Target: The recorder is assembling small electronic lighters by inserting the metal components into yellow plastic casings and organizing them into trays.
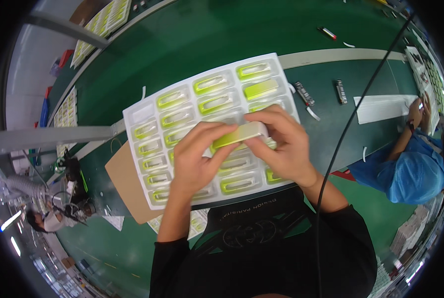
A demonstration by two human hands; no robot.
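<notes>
A small oblong block-shaped piece (239, 135), yellow-green fading to white, is held over a white plastic tray (141, 110). My left hand (198, 156) pinches its yellow-green end between thumb and fingers. At the white end, the thumb and fingers of my right hand (287, 149) are closed on it. Rows of moulded pockets in the tray carry yellow-green hollow frames (213, 103). One pocket near the far right corner contains a solid yellow-green piece (261, 89). My hands hide several middle pockets.
Cardboard (127, 179) sticks out under the tray's left side. Dark cylinders (304, 93) lie right of the tray, near a white sheet (381, 108). A black cable (353, 116) crosses the view. A co-worker in blue (415, 174) is at the right, a metal bar (58, 139) at left.
</notes>
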